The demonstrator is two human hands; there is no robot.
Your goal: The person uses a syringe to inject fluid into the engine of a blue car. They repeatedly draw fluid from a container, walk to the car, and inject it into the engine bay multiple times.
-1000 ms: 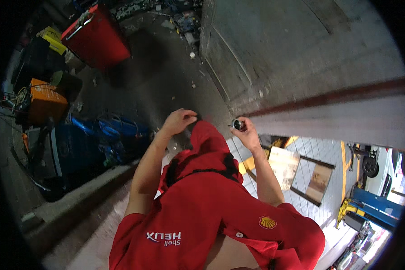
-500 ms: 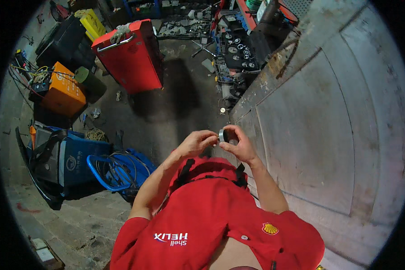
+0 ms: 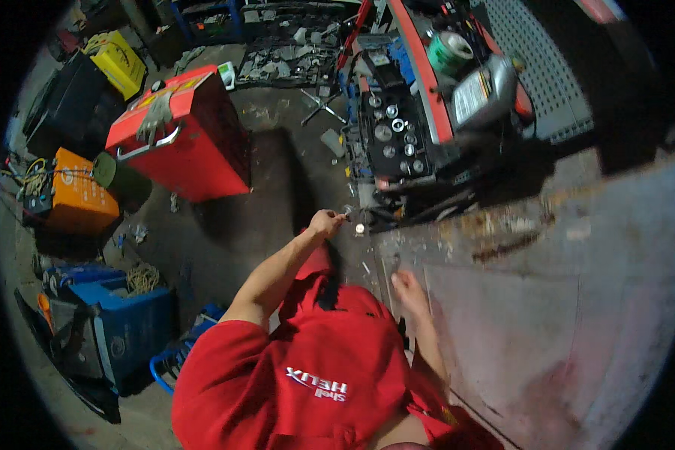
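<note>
My left hand reaches forward above the dark floor, its fingers pinched together. At the fingertips is a small, shiny thing, too small and blurred to name. Just to its right, a pale round disc lies by the corner of the grey metal panel. My right hand is lower and further right, over the panel's left edge. Motion smears its fingers, so its grip and anything in it cannot be made out. Ahead and to the right of the left hand, a black case holds several round metal pieces.
A red cabinet with a glove on its handle stands ahead left. Orange and blue machines line the left side. A grey jug and a green tin sit far right. A cross-shaped wrench lies ahead.
My hands, together earlier around a metal ring, have parted. The left has moved forward; the right has drawn lower and right. The view has turned, bringing the case and jug further into sight.
</note>
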